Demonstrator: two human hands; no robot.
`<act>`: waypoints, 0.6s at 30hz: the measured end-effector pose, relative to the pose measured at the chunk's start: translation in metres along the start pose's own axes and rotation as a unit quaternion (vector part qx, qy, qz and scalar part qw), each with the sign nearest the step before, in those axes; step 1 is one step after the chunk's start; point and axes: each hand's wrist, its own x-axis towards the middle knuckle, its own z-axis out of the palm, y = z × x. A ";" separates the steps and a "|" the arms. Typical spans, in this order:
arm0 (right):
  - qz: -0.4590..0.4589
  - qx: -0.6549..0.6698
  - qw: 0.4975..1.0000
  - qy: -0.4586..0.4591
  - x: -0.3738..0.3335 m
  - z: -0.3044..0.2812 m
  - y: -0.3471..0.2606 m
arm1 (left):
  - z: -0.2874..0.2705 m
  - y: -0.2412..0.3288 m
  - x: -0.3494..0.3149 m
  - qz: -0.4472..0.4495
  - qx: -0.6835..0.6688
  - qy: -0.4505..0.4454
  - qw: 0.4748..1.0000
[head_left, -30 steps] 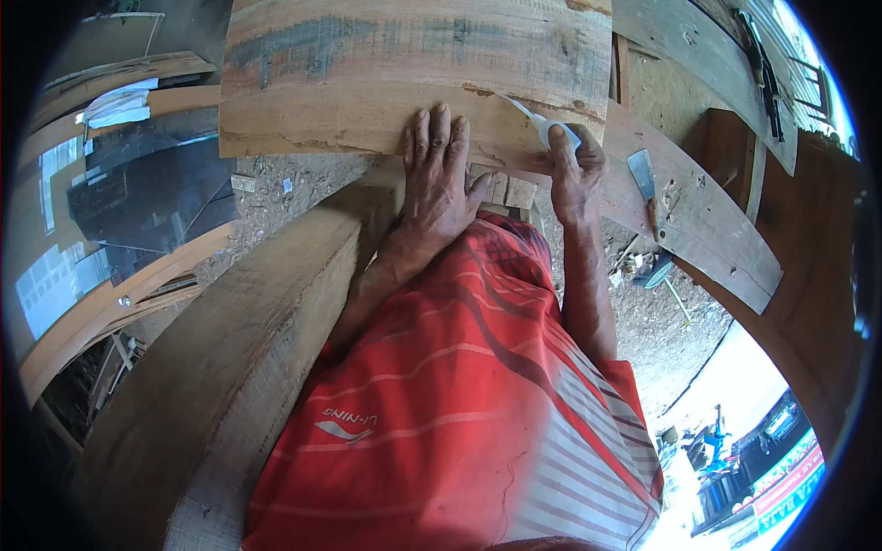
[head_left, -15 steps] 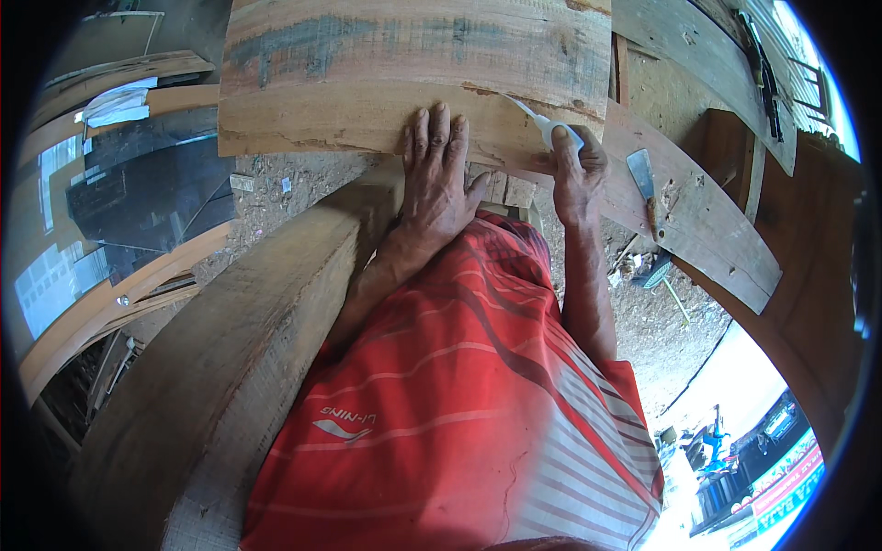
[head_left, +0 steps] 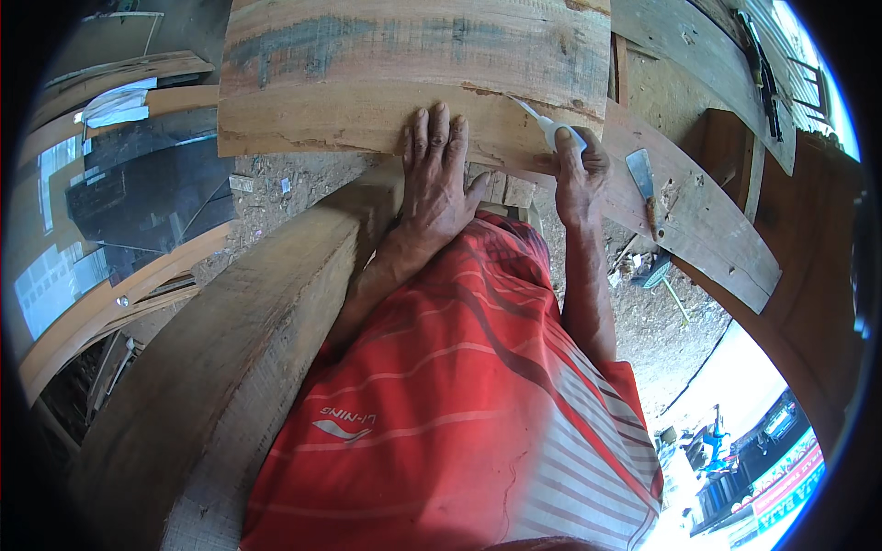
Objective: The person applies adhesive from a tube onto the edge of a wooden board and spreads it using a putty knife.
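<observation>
A wide wooden board (head_left: pixel 322 101) with grey-blue stains lies in front of me. My left hand (head_left: pixel 437 174) rests on its near edge, fingers stretched out and holding nothing. In my right hand (head_left: pixel 581 174) is a small white glue bottle (head_left: pixel 558 131) with a long thin nozzle, its thumb pressed on the bottle. The nozzle tip points up and left, at the end of a dark crack (head_left: pixel 482 90) in the board's surface. What the bottle contains is hidden.
A thick timber beam (head_left: pixel 248 303) runs along my left. Beyond it stands a dark glossy panel (head_left: pixel 152 184). At right, a putty knife (head_left: pixel 645 188) lies on a curved plank (head_left: pixel 712 225). A brown wooden panel (head_left: pixel 808 275) rises at the far right.
My right hand and the bottle have shifted very slightly to the right, the nozzle tip moving along the crack. My left hand has stayed in place.
</observation>
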 end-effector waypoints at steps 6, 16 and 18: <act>0.002 0.006 1.000 0.007 0.000 0.000 0.002 | 0.000 -0.001 0.001 -0.001 0.000 -0.001 1.000; 0.011 0.052 0.998 0.029 -0.007 -0.009 0.007 | 0.002 0.001 0.000 0.000 0.000 0.000 1.000; 0.029 0.118 0.992 0.033 -0.013 -0.011 0.006 | 0.004 0.001 -0.002 0.000 0.000 0.002 1.000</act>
